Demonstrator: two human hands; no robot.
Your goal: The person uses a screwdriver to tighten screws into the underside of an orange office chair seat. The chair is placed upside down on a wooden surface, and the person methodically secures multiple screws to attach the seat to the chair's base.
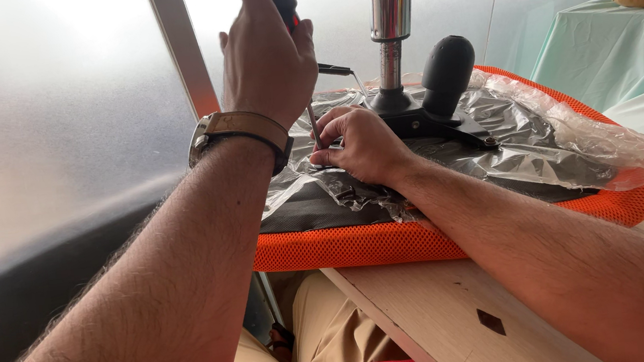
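The head view looks down on an upturned orange seat [394,243] that lies on the left end of a pale wooden table [442,313], with its front side just past the table's left edge. Its black underside [317,206] faces up under crumpled clear plastic [543,131]. The left hand [266,58] is raised above the seat's near left part, fist closed around the red and black handle of a screwdriver [284,3]; the thin shaft runs straight down from the fist to the underside. A watch [239,130] with a tan strap sits on that wrist. The right hand [362,146] rests on the plastic just right of the shaft, its thumb and first fingers pinched together at the tip; whatever they hold there is too small to tell. Behind the right hand, near the seat's middle, a black plate [432,121] carries a chrome column [392,11] that stands upright and runs out of the top of the picture, and a black knob [448,65] rises beside it on the right. A thin lever [338,69] sticks out to the left of the column. Frosted panels fill the left. At the far right stands a surface under a pale green cloth [606,51].
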